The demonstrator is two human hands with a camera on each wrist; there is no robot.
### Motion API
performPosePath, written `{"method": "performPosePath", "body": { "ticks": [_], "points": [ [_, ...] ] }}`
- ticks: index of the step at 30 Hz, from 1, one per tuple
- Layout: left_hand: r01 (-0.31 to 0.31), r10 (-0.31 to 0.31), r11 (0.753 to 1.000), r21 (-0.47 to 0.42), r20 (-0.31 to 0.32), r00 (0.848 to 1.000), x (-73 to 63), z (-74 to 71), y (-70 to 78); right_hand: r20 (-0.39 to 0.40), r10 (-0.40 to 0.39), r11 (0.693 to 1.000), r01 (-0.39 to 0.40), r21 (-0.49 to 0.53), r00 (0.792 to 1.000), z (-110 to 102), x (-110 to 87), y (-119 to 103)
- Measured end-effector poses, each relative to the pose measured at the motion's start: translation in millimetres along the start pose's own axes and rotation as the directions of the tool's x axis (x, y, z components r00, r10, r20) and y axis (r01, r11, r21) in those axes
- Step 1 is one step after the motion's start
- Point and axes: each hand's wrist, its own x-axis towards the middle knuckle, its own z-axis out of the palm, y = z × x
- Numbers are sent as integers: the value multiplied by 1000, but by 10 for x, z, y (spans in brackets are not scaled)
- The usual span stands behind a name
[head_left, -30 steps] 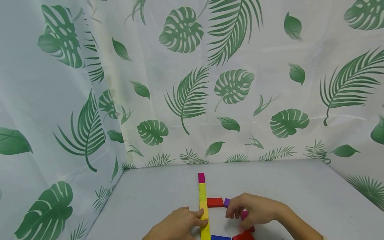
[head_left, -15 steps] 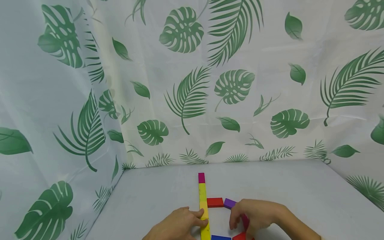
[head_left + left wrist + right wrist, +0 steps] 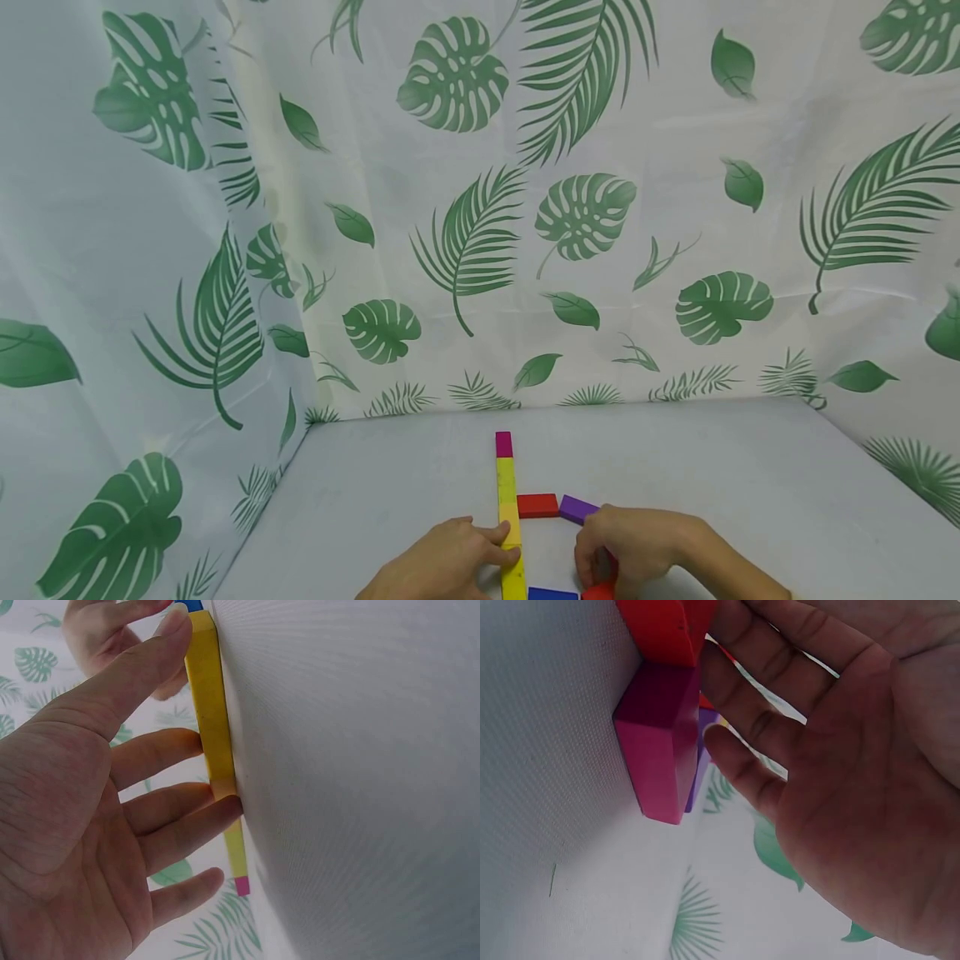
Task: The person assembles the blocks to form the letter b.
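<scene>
My left hand [image 3: 442, 558] rests against a straight row of yellow blocks [image 3: 513, 579], thumb and fingertips along its left side. In the left wrist view its fingers are mostly straight beside the yellow strip [image 3: 212, 712]. My right hand [image 3: 637, 546] reaches down over the lower right of a curve of blocks, its fingers bent around a red block [image 3: 597, 592]. The right wrist view has fingertips at that red block [image 3: 667, 630], with a magenta block [image 3: 656, 754] adjoining it. The thumb is hidden there.
A magenta block [image 3: 504, 445] caps the row's far end. From the row, a red block [image 3: 537, 506] and an angled purple block [image 3: 578, 509] lead right; a blue block [image 3: 552, 594] lies at the bottom. Leaf-printed curtain [image 3: 585, 350] stands behind the pale table [image 3: 390, 475].
My right hand has moved from the purple block down toward the lower red block, and its fingers have drawn in. More of the purple block shows. My left hand has stayed put.
</scene>
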Motion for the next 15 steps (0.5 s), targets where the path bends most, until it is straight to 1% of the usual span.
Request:
{"method": "performPosePath", "body": {
  "ticks": [4,10,15],
  "points": [
    [-20,20,1000,7,-3,1000,0,-2,-11,3,2,1000,-2,-15,1000,5,7,-7],
    [1,-1,1000,-13,-6,1000,-15,-13,3,14,-5,1000,6,-25,1000,8,17,-9],
    [6,-6,1000,-10,-9,1000,-22,-16,15,14,7,1000,-7,-14,1000,17,17,-23]
  ]
}}
